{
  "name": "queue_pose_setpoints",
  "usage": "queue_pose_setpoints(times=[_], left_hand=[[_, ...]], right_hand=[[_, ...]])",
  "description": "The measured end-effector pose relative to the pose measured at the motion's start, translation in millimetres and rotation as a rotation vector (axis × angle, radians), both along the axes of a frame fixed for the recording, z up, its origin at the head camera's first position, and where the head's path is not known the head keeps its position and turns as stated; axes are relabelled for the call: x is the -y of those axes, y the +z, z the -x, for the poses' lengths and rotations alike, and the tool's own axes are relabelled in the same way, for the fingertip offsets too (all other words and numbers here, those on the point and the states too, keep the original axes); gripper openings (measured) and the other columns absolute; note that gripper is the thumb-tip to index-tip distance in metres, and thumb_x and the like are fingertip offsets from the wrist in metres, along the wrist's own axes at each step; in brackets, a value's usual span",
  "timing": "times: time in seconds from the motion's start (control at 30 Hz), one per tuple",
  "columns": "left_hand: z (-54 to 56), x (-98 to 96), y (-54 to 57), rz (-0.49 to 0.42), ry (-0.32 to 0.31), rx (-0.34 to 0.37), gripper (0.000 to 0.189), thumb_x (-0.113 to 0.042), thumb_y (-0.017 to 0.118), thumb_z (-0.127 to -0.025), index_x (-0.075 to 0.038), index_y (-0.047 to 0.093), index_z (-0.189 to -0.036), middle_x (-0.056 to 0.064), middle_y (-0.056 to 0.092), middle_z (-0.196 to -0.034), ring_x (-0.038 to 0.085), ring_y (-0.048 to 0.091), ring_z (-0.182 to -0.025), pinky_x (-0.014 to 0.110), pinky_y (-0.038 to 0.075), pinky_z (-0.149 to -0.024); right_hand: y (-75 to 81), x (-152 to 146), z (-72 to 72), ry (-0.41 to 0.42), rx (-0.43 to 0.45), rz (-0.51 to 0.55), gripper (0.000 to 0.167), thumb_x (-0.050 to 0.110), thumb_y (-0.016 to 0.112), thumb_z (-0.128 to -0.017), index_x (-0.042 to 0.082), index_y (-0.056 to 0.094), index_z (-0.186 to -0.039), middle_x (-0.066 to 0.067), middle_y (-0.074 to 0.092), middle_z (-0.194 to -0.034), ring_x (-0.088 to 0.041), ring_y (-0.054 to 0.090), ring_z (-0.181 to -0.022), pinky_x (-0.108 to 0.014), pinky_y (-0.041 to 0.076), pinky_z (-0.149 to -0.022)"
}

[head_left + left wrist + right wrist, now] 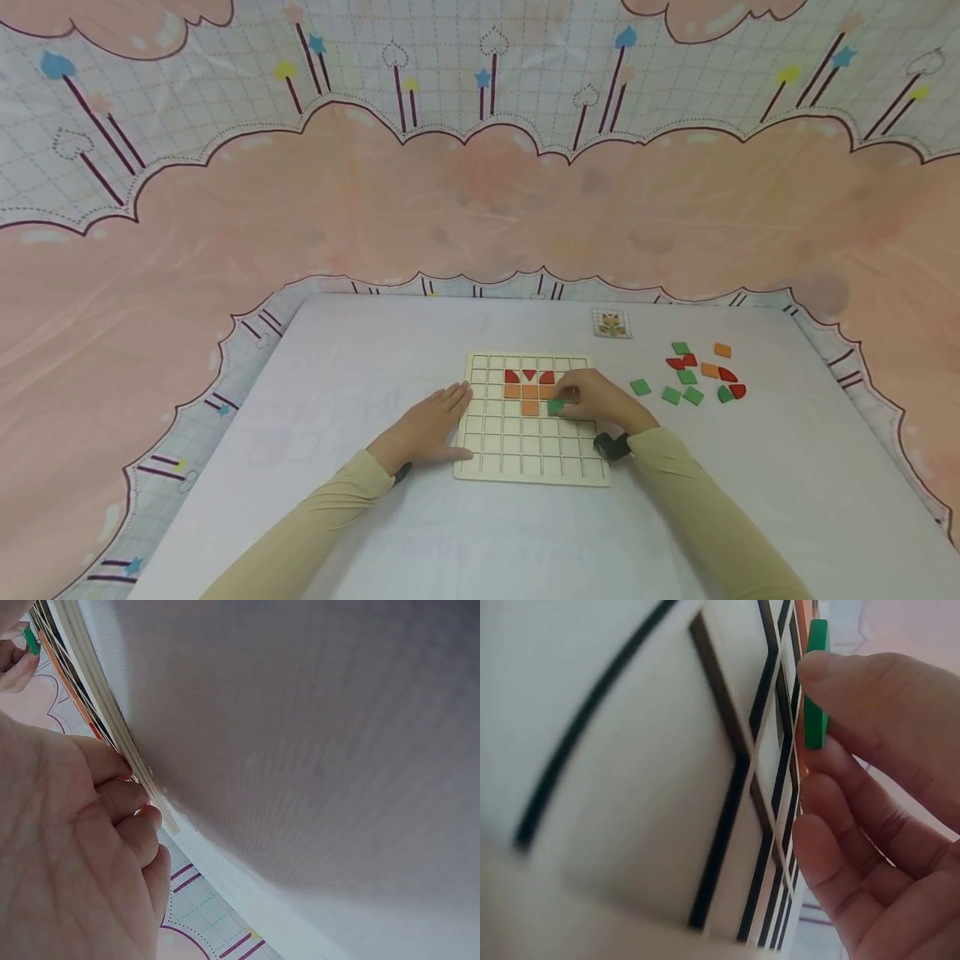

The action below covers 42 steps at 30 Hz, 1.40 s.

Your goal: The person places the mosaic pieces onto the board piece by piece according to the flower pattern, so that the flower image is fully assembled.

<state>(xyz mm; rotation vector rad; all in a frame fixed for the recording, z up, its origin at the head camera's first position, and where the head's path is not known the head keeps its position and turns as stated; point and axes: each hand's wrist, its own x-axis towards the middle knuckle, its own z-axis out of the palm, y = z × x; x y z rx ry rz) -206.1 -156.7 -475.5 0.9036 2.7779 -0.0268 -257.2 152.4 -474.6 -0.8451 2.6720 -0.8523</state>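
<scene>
A pale wooden grid board (531,470) lies on the table. My left hand (429,427) rests along its left side, fingers straight against the edge and thumb near the lower left corner. Over the board's right half, my right hand (597,397) pinches a green tile (815,724) between thumb and fingers, close above the cells right of the lower orange square (530,408). A row of orange squares (529,392) fills cells higher up, partly hidden by the right fingers. Above that row sit two red rounded pieces (512,377) with a red triangle (528,375) between them.
Loose green (671,396), orange (722,350) and red pieces (727,375) are scattered to the right of the board. A small card (612,323) with a coloured grid pattern lies behind it. A patterned cloth (480,200) hangs beyond the white table (337,367).
</scene>
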Motion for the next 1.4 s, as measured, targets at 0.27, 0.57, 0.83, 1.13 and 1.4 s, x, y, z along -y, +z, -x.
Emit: queue_pose_setpoints(times=[0.27, 0.57, 0.83, 1.13, 1.4], left_hand=[[0.6, -1.1, 0.4, -0.007, 0.009, 0.007, 0.097, -0.065, 0.052, -0.084, -0.001, 0.02, -0.149, 0.014, 0.018, -0.157, 0.026, 0.018, -0.146, 0.038, 0.021, -0.119], [-0.1, -0.7, 1.9, 0.002, 0.012, 0.007, 0.097, -0.065, 0.052, -0.084, -0.001, 0.02, -0.149, 0.014, 0.018, -0.157, 0.026, 0.018, -0.146, 0.037, 0.02, -0.12], [0.0, -1.5, 1.1, -0.027, 0.014, 0.018, 0.097, -0.064, 0.054, -0.083, 0.0, 0.021, -0.149, 0.014, 0.018, -0.157, 0.027, 0.018, -0.146, 0.039, 0.021, -0.119], [2.5, 0.1, -4.9, -0.003, -0.005, -0.012, 0.098, -0.066, 0.052, -0.083, 0.0, 0.02, -0.149, 0.014, 0.018, -0.157, 0.026, 0.018, -0.146, 0.037, 0.021, -0.119], [3.1, 1.1, -6.2, 0.017, -0.008, -0.022, 0.098, -0.068, 0.05, -0.083, -0.001, 0.02, -0.149, 0.013, 0.018, -0.157, 0.026, 0.018, -0.146, 0.037, 0.021, -0.119]], right_hand=[[-0.1, 7.9, 1.2, -0.006, -0.009, -0.057, 0.015, 0.013, 0.077, -0.075, 0.011, 0.071, -0.089, 0.003, 0.066, -0.085, -0.008, 0.053, -0.075, -0.022, 0.048, -0.069], [2.5, 6.1, -0.3, -0.078, 0.047, -0.067, 0.014, 0.01, 0.074, -0.078, 0.01, 0.072, -0.091, 0.001, 0.066, -0.088, -0.011, 0.057, -0.079, -0.027, 0.052, -0.074], [0.6, 7.2, 1.3, -0.005, -0.027, -0.028, 0.008, 0.007, 0.074, -0.076, 0.009, 0.072, -0.083, 0.001, 0.065, -0.08, -0.008, 0.054, -0.073, -0.022, 0.05, -0.067], [3.1, 9.3, 0.2, -0.022, -0.025, -0.041, 0.008, 0.006, 0.075, -0.077, 0.012, 0.072, -0.081, 0.002, 0.065, -0.081, -0.007, 0.054, -0.073, -0.021, 0.048, -0.066], [1.9, 10.3, -0.5, -0.024, -0.002, -0.037, 0.007, 0.009, 0.076, -0.077, 0.011, 0.072, -0.083, 0.002, 0.065, -0.082, -0.009, 0.055, -0.075, -0.022, 0.049, -0.068]])
